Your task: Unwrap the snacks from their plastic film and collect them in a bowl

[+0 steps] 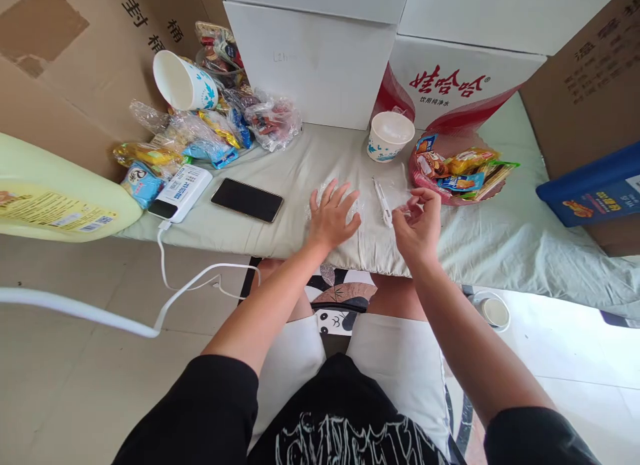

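Observation:
My left hand (333, 217) lies with fingers spread on the cloth-covered surface (300, 165), over crumpled clear plastic that shows at its edges. My right hand (419, 226) has thumb and fingers brought together on a piece of thin clear plastic film (400, 197). Between the two hands lies a slim white tool (383, 202) with a narrow metal tip, like a small craft knife. Just beyond my right hand stands a pinkish bowl (425, 193) of wrapped snacks (463, 172). A paper cup (391, 137) with a pale top stands behind the white tool.
A black phone (247, 200) and a white power bank (181, 193) with a cable lie to the left. Beyond them are piled snack packets (200, 135) and a tipped paper cup (183, 82). A pale green jug (60, 192), white boxes (315, 65) and a blue package (595, 188) border the surface.

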Demonstrator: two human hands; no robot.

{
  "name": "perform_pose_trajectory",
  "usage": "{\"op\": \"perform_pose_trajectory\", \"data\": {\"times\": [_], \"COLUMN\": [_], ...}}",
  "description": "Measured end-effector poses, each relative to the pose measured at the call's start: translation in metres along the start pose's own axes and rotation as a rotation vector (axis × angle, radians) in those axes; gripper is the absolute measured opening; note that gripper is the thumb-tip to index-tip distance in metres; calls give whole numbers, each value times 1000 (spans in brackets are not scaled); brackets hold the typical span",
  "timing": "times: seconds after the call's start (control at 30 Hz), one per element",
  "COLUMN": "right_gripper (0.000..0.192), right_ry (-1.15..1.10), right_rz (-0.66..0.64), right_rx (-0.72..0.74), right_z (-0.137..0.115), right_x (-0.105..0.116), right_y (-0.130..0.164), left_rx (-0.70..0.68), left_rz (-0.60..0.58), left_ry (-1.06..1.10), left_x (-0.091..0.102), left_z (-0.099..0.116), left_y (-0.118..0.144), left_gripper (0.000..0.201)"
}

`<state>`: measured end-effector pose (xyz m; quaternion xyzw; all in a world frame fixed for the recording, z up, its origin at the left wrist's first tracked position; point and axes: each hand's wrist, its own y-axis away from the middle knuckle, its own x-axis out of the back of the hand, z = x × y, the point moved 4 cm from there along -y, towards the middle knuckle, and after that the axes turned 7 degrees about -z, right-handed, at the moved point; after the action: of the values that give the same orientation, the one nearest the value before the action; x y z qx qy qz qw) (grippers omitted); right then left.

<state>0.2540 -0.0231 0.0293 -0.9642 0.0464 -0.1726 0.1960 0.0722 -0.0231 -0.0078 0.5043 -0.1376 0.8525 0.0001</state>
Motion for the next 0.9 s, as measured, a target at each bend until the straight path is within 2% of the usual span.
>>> {"op": "perform_pose_trajectory", "data": {"times": [0.1,0.2,0.3,0.37,0.4,0.47,0.5,0.57,0.6,0.63,0.67,0.77,0.83,0.9], "right_gripper": [41,50,67,69,67,53,43,24,20,18,20,43,50,50], "right_ry": [21,-91,-289,-338,-336,-302,-273,-174,-102,-3,104,346,372,312], "right_rz": [-65,-256,-549,-674,-698,-634,-537,-225,-89,-28,-36,-256,-310,-282], "right_rx": [45,34,-84,-129,-117,-43,-5,14,-21,-83,-155,-286,-245,-203], "right_z": [-13,-13,-5,-1,0,-1,0,5,9,14,20,31,31,28], "right_x": [-26,-65,-104,-115,-115,-102,-91,-64,-52,-46,-45,-61,-75,-84], "right_y": [-13,-18,-5,8,13,15,13,3,-2,-6,-9,-11,-9,-6], "left_rx": [-2,101,219,232,234,246,249,239,230,223,219,219,217,216], "left_rz": [223,389,447,436,432,438,439,430,424,417,410,385,359,343], "left_ry": [180,513,734,772,780,765,747,714,703,692,681,631,603,579], "left_x": [5,5,1,-1,-3,-4,-4,-4,-4,-3,-2,1,2,2], "left_z": [-15,-43,-66,-71,-71,-69,-68,-65,-64,-63,-62,-61,-60,-59], "left_y": [4,4,3,3,3,5,5,6,6,6,6,7,7,7], "left_gripper": [36,29,26,21,23,38,47,57,61,63,65,68,68,68]}}
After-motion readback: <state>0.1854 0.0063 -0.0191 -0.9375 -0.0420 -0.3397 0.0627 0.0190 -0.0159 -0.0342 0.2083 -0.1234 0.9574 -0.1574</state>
